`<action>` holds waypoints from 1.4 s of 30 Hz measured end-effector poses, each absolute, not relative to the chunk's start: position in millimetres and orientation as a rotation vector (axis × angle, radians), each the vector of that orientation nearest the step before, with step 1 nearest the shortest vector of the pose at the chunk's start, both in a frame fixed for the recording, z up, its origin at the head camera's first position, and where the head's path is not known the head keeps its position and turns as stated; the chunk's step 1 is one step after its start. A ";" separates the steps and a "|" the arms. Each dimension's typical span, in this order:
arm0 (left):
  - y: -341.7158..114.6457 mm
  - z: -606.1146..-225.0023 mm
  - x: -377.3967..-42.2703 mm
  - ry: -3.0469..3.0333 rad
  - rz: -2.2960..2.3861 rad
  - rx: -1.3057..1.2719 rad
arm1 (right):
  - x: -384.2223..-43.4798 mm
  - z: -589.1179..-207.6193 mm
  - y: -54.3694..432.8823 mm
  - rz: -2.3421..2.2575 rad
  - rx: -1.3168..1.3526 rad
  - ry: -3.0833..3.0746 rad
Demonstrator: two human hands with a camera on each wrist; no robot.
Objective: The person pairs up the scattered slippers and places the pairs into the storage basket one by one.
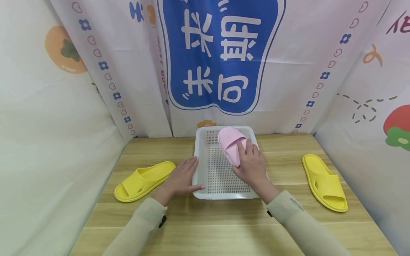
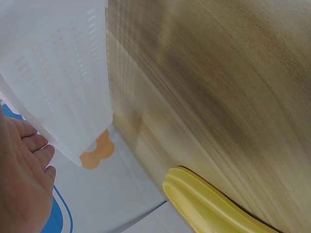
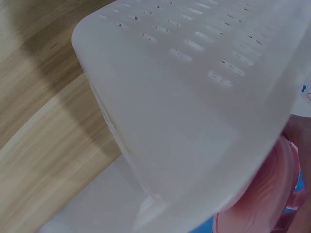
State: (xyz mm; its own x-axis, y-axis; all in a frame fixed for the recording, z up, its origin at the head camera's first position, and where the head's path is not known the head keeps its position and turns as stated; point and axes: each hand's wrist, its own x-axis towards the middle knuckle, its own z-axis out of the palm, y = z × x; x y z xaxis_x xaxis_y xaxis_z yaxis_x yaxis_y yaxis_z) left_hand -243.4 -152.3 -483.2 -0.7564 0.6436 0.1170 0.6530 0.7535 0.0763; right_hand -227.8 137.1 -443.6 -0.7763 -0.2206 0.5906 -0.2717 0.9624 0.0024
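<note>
A white perforated plastic basket (image 1: 221, 196) stands at the back of the wooden table. Inside its right half, a pink slipper (image 1: 231, 137) leans with the toe toward the back. My right hand (image 1: 253, 166) grips this slipper by its heel end; in the right wrist view the basket wall (image 3: 160, 111) partly covers the slipper (image 3: 260, 196). Along the left rim lies my left hand (image 1: 180, 177), fingers straight and thumb reaching over the edge. The left wrist view has those extended fingers (image 2: 41, 150) beside the basket's outer wall (image 2: 58, 82).
One yellow slipper (image 1: 137, 183) lies left of the basket, close to my left forearm. Another yellow slipper (image 1: 325, 183) lies near the table's right edge. Printed cloth (image 1: 141, 71) hangs right behind the table (image 1: 205, 227) and along both sides.
</note>
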 end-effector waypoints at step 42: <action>-151.5 -483.3 -245.5 -2.914 -0.145 -1.046 | -251.5 -459.3 120.7 0.223 0.092 -2.812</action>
